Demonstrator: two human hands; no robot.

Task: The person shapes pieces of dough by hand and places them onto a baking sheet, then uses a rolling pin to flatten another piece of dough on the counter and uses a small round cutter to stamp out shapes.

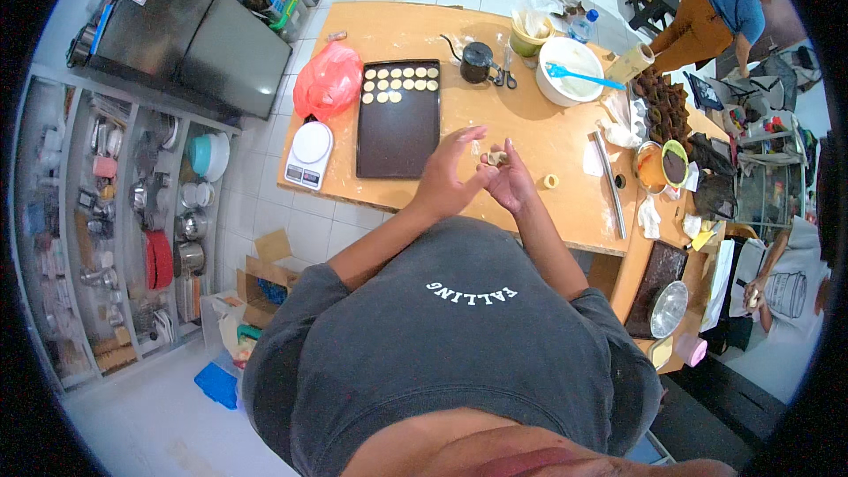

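Above the near edge of the wooden table (495,115), a small lump of pale dough (496,159) rests in the cupped fingers of my right hand (512,184). My left hand (446,178) is beside it, its fingers stretched out and apart, with the thumb close to the dough. To the left of my hands lies a dark baking tray (397,137); several flat pale dough rounds (402,85) sit in rows at its far end, while the near part is bare. Just right of my right hand a small yellowish ring (550,181) lies on the table.
A white kitchen scale (309,146) and a red plastic bag (328,79) stand left of the tray. Farther back are a black kettle (477,62), scissors (508,71) and a white bowl (555,91) with a blue spatula (583,76). A metal rod (609,181) lies at right; people are beyond.
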